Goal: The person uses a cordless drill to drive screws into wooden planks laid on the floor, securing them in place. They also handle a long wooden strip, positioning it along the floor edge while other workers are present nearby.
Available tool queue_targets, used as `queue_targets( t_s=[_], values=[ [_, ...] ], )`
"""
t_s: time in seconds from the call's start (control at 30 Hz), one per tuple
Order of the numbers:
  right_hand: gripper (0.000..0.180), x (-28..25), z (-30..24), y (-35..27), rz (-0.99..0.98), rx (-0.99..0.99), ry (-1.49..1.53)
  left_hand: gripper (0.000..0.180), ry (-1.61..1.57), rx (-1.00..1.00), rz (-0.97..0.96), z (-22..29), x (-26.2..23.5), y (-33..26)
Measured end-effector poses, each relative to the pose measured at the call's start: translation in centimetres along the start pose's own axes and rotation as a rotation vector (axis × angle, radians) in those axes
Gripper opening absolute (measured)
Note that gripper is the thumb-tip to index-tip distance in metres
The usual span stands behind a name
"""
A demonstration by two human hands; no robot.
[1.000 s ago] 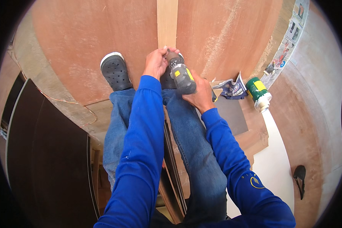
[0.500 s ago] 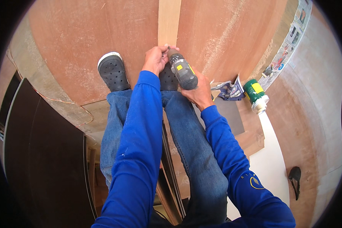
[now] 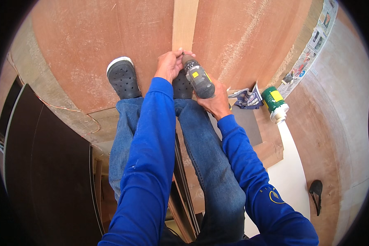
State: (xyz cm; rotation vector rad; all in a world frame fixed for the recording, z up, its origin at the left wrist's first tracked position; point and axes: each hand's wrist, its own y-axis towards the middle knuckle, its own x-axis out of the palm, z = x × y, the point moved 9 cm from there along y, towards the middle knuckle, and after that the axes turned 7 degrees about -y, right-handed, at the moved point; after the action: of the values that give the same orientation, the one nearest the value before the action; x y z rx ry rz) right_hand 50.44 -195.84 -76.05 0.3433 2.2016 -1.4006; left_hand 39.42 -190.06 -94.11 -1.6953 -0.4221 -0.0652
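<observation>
My right hand is wrapped round the grip of a cordless drill with a dark body and a yellow patch. Its chuck points away from me, toward the near end of a pale wooden strip. Right at the drill's tip is my left hand, its fingers curled and pinched together by the strip's end. Whatever lies between those fingers is too small to tell. Under the drill and left wrist, my right black clog is partly hidden.
Reddish plywood with sawdust spreads ahead. My left clog rests on it. At right are a crumpled blue packet, a green container, a black object and newspaper strips. A dark panel stands at left.
Hands and drill keep nearly the same pose at the strip's end. The whole view has shifted only slightly.
</observation>
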Motion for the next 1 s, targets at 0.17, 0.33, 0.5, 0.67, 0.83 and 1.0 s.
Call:
queue_targets(
  t_s=[0.17, 0.33, 0.5, 0.67, 0.83, 1.0],
  values=[
    [0.032, -0.1, -0.3, -0.1, 0.012, -0.001, -0.037, 0.024, -0.027, -0.018, 0.025, -0.2, 0.1, 0.0],
    [0.036, 0.2, -0.7, -0.4, 0.005, -0.026, -0.141, 0.030, -0.102, -0.094, 0.042, -0.7, -0.1, -0.2],
    [0.041, 0.3, -0.4, -0.6, -0.025, -0.033, -0.186, 0.032, -0.029, -0.081, 0.000, -0.7, 0.6, -0.5],
    [0.049, -0.2, -0.4, -0.5, 0.061, -0.038, -0.044, 0.035, -0.028, -0.053, -0.015, -0.3, 0.8, -0.7],
    [0.055, 0.0, -0.2, -0.8, 0.078, -0.026, 0.001, 0.033, -0.066, -0.029, 0.003, -0.3, 0.5, -0.5],
    [0.048, 0.0, 0.1, -0.7, 0.071, -0.028, -0.003, 0.033, -0.085, -0.023, -0.012, -0.7, 0.7, -0.2]
  ],
)
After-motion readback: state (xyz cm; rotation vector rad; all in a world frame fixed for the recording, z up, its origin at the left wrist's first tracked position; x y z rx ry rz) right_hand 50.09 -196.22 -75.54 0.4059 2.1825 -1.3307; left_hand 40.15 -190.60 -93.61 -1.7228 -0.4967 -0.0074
